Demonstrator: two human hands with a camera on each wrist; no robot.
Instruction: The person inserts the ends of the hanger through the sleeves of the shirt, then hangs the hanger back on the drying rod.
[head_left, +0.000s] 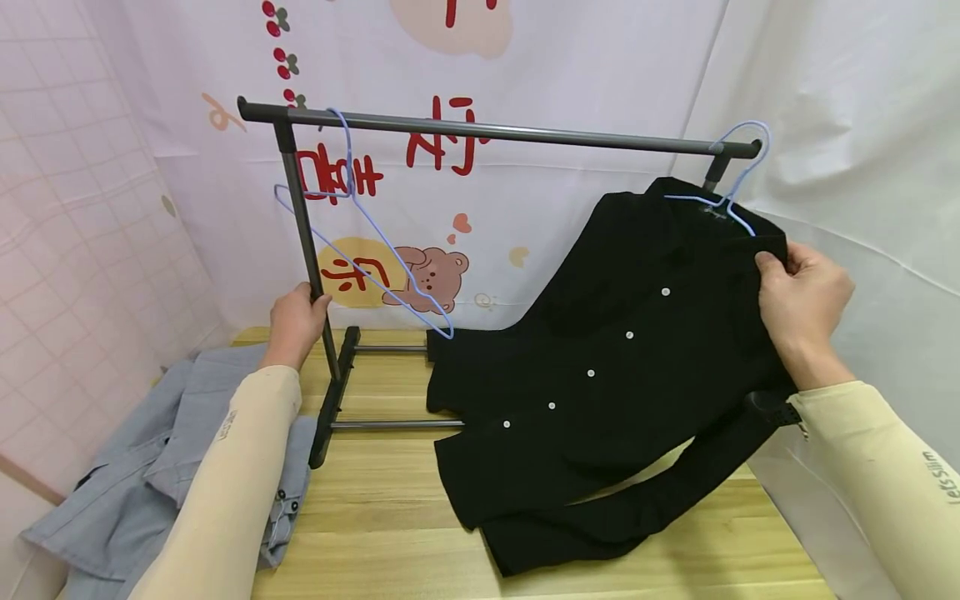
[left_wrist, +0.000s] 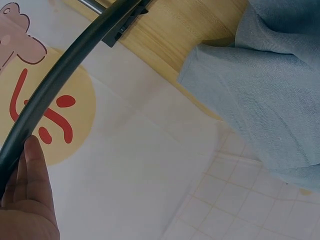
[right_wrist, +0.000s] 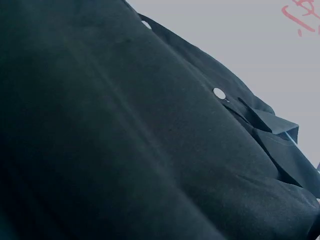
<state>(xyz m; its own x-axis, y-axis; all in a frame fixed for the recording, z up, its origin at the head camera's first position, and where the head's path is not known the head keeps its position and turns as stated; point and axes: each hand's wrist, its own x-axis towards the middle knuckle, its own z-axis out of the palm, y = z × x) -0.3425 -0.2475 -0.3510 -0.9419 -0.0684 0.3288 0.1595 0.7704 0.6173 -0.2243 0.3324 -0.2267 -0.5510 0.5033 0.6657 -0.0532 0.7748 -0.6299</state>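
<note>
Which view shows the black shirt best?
The head view: the shirt shows almost whole there. The right wrist view gives only a close-up part, with two buttons; the left wrist view, none of it.

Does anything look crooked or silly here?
Yes, the black shirt slants off to the left below its blue hanger instead of hanging straight, while the right hand grips its edge. The bare hanger on the rack tilts too.
</note>
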